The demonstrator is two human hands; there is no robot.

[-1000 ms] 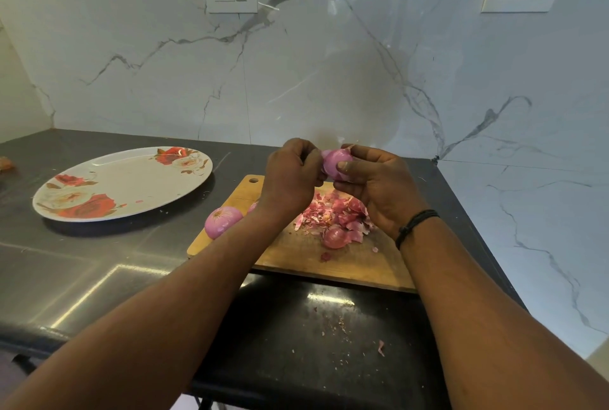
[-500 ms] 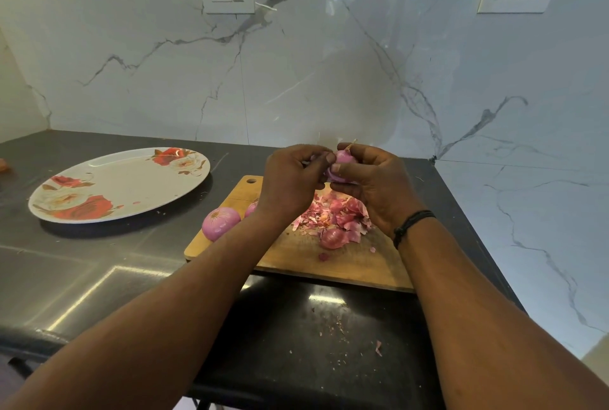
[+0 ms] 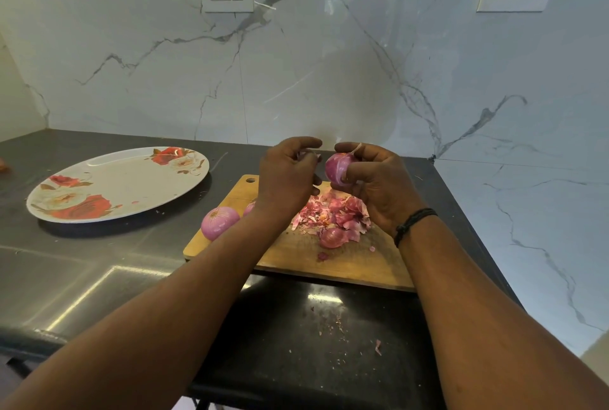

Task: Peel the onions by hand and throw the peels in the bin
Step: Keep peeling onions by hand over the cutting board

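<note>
Peeling step under way. Right hand (image 3: 379, 185) grips a part-peeled onion (image 3: 337, 168) above the cutting board (image 3: 346, 264). Left hand (image 3: 286, 179), fingers curled, seems to pinch a pale strip of skin (image 3: 308, 155); hard to confirm. Peel pile (image 3: 333, 212) lies on the board, 1 peeled onion (image 3: 219, 221) at its left edge. No bin in view. Next: drop the strip, strip the remaining skin.

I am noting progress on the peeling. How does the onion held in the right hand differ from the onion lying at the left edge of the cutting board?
The held onion is raised above the cutting board in the right hand; the lying onion rests untouched at the board's edge. The held onion looks smaller and keeps a thin tip at its top; the lying onion looks rounder. Both are purple and mostly peeled.
</note>
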